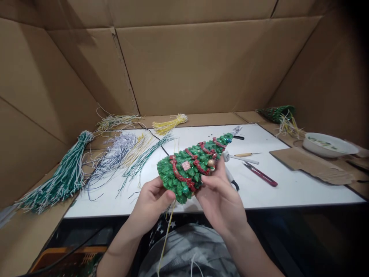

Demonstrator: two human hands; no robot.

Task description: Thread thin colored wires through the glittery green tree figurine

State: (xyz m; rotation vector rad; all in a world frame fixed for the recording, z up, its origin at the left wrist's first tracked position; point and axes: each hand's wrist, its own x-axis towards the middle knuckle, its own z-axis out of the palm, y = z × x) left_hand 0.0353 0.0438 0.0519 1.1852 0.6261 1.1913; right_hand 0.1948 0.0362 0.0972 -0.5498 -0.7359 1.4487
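A glittery green Christmas tree ornament [193, 163] lies tilted between my hands, its tip pointing up to the right. Red garlands, small baubles and a pink square decorate it. My left hand [152, 202] grips the wide base, thumb along the lower edge. Under the middle and right side, my right hand [223, 196] holds the tree with its thumb on the front. A yellow and white wire [167, 238] hangs from the base near my left hand. The tree's underside is hidden.
Wire bundles, green [62, 173], purple [115, 154] and yellow [170, 124], lie left and behind. Right are red snips [263, 176], a wooden-handled awl [245, 154], a cardboard piece [308, 165], a white bowl [328, 148] and a green cone [276, 112]. Cardboard walls [201, 65] enclose the white tabletop [302, 192].
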